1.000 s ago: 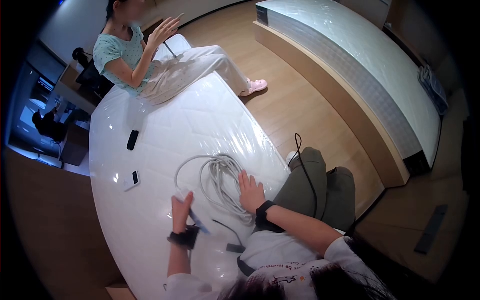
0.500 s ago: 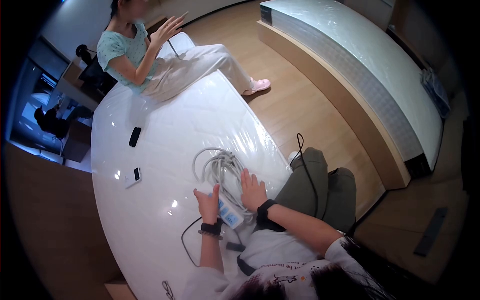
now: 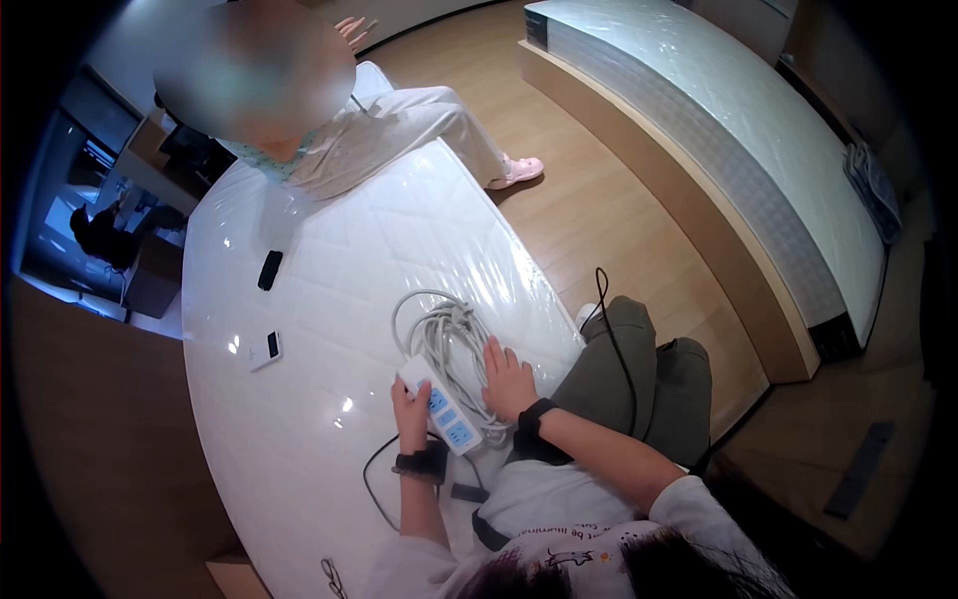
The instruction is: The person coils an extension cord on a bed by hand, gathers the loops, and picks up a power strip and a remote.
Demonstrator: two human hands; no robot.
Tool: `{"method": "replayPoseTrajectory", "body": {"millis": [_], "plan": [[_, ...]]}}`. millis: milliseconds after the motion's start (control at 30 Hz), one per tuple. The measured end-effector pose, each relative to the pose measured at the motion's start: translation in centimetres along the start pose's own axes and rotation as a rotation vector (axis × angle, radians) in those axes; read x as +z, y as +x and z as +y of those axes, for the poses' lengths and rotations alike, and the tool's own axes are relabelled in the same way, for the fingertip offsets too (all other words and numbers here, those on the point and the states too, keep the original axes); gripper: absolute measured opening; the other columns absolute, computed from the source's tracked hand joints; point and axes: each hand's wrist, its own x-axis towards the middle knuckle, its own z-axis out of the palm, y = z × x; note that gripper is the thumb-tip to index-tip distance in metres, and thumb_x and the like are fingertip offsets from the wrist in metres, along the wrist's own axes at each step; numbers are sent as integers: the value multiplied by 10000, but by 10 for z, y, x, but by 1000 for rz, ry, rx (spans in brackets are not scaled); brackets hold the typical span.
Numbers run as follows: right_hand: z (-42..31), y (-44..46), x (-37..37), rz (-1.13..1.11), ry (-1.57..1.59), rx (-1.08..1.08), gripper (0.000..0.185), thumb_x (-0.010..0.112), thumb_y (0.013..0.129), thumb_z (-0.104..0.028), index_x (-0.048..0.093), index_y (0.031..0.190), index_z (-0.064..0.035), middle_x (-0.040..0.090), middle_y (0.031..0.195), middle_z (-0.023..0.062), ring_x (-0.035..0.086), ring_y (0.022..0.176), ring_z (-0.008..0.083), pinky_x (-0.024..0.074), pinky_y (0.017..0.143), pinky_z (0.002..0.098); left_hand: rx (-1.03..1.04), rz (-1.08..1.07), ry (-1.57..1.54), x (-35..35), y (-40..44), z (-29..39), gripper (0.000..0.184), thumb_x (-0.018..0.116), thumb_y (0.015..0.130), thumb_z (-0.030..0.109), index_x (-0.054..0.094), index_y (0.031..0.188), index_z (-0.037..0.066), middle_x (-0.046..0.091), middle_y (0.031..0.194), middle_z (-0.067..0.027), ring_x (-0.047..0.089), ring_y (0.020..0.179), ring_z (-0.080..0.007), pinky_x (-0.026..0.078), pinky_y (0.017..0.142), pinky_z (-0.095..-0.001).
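Observation:
A white power strip [image 3: 452,423] with blue socket faces lies at the left side of a coiled grey-white cable [image 3: 451,334]. My left hand [image 3: 411,407] grips the strip's upper end, thumb on top. The fingers of my right hand [image 3: 509,381] are spread and rest on the right side of the coil. Both coil and strip are on a plastic-wrapped white mattress [image 3: 309,419]. A thin black cable [image 3: 371,477] and a small dark block [image 3: 469,493] lie close to my left wrist.
A black object [image 3: 269,271] and a small white device [image 3: 266,351] lie on the mattress to the left. Another person [image 3: 399,130] sits at its far end. A second wrapped mattress [image 3: 699,110] stands across the floor; a farther person [image 3: 98,238] is at far left.
My left hand has moved right with the power strip, bringing it beside the coil, and its fingers have closed on the strip. My right hand has stayed on the coil.

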Motion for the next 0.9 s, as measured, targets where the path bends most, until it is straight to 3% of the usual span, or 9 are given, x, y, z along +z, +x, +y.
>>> {"method": "replayPoseTrajectory", "body": {"millis": [67,233,267,367,467,567,700,800,900], "plan": [[3,0,2,7,20,-10,770,575,737,-323,229,1342,2,183,1425,124,366,1170,284,399,814,463,75,119,-7,7,-9,23,450,611,796,124,461,1193,-29,554,994,-97,529,925,-169,440,761,-279],[3,-1,2,22,38,-17,774,587,729,-328,239,1336,4,188,1421,126,360,1173,284,396,819,465,71,50,-6,11,-2,23,483,633,786,130,453,1205,-32,524,1087,-107,518,958,-168,428,793,-265],[3,-1,2,20,40,-18,778,592,726,-333,242,1335,3,189,1420,126,358,1174,283,395,821,465,52,14,2,10,2,19,487,636,787,136,452,1203,-36,517,1101,-107,516,963,-169,428,794,-263],[3,-1,-2,12,66,-12,783,605,717,-355,261,1326,-2,200,1416,120,358,1170,286,388,826,467,91,179,-6,4,10,-49,484,627,805,156,429,1192,-58,548,1033,-97,546,873,-151,446,743,-258],[6,-1,-1,50,122,-22,771,623,711,-357,286,1311,-9,245,1384,132,364,1159,292,383,826,470,-232,-64,-102,-1,-1,-6,439,621,813,165,427,1139,-55,543,1005,-88,551,838,-143,460,715,-261],[10,1,2,74,238,7,751,641,706,-321,301,1290,5,313,1311,169,372,1137,309,381,830,463,-305,-232,-218,1,-9,15,420,632,803,161,412,1110,-21,522,1009,-85,540,867,-141,469,722,-281],[30,8,11,172,777,53,754,676,671,-277,318,1242,61,432,1142,232,438,1030,341,395,829,425,-299,-241,-304,5,-12,15,425,647,790,159,406,1102,3,513,1011,-77,539,897,-150,478,739,-300],[38,8,2,87,929,151,750,693,641,-288,361,1186,106,491,1036,252,484,951,359,409,822,391,-312,-243,-356,8,-10,9,438,646,792,161,401,1122,9,521,1011,-75,547,900,-159,482,743,-306],[35,10,-7,41,688,140,749,717,610,-304,410,1141,126,534,934,248,534,892,352,434,791,377,-417,-336,-465,9,-6,4,407,631,807,170,418,1119,19,535,997,-66,561,887,-167,489,736,-306]]}}
